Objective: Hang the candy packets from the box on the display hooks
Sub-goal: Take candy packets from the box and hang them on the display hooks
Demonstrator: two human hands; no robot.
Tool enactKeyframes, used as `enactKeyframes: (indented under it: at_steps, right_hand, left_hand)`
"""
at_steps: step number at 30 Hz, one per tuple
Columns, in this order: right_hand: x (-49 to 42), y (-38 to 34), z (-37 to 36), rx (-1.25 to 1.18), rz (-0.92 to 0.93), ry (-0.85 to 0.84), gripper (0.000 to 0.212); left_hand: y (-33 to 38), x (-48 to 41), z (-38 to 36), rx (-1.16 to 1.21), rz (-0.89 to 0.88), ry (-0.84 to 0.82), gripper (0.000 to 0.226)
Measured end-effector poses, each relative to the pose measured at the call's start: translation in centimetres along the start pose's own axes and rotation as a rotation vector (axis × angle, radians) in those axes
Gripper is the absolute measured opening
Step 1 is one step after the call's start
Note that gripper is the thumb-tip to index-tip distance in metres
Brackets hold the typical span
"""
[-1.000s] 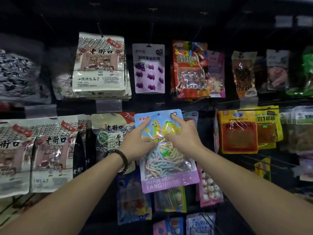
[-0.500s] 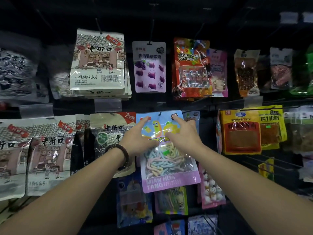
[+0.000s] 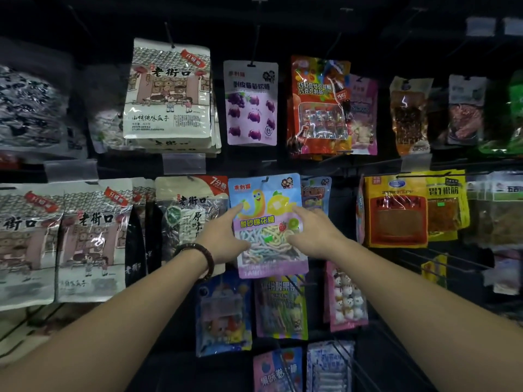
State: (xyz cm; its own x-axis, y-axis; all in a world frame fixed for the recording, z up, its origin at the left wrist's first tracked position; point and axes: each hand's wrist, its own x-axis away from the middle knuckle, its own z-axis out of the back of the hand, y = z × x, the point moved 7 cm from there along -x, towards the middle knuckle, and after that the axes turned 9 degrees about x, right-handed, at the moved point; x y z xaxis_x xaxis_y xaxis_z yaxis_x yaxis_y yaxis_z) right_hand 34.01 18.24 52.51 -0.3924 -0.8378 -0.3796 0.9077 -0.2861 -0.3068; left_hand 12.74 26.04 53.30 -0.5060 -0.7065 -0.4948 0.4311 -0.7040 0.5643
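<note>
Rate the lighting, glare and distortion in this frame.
Head view: dim overall, with the top of the rack nearly black. Glare streaks show on the glossy seed bags and the candy packet. The packet's lower label is smeared, though its centre print is legible. Wide-angle distortion stretches the forearms toward the lower corners.

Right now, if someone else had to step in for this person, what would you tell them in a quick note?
Left hand and right hand: both lie with fingers flat on the front of the rainbow sour-candy packet, middle row, no grip.
Its top hole looks threaded on the hook.
Done: this packet seems hung.
To do: let go, fetch more packets; the box is out of view.
</note>
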Motion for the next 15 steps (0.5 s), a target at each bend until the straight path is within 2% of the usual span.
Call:
enactKeyframes:
  at_steps: [3, 6, 7, 10, 15]
  right_hand:
    - [4.4, 0.5, -0.9, -0.027, 0.03, 0.037, 0.076]
    - [9.0, 0.9, -2.9, -0.028, 0.09, 0.083, 0.052]
    - [10.5, 1.1, -3.9, -0.07, 0.096, 0.095, 0.042]
    - [15.0, 2.1, -9.0, -0.234, 0.067, -0.01, 0.019]
    - [23.1, 4.8, -21.3, -0.333, -0.007, -0.275, 0.01]
  left_hand:
    - [1.0, 4.3, 0.0, -0.039, -0.087, 0.001, 0.066]
    - [-0.8, 8.9, -1.9, -0.066, -0.09, -0.06, 0.023]
    - [-1.9, 10.6, -3.1, -0.076, -0.09, -0.094, 0.016]
    - [-4.7, 16.5, -7.0, -0.097, -0.084, -0.171, 0.017]
    - [-11.1, 26.8, -15.6, -0.119, 0.052, -0.366, 0.018]
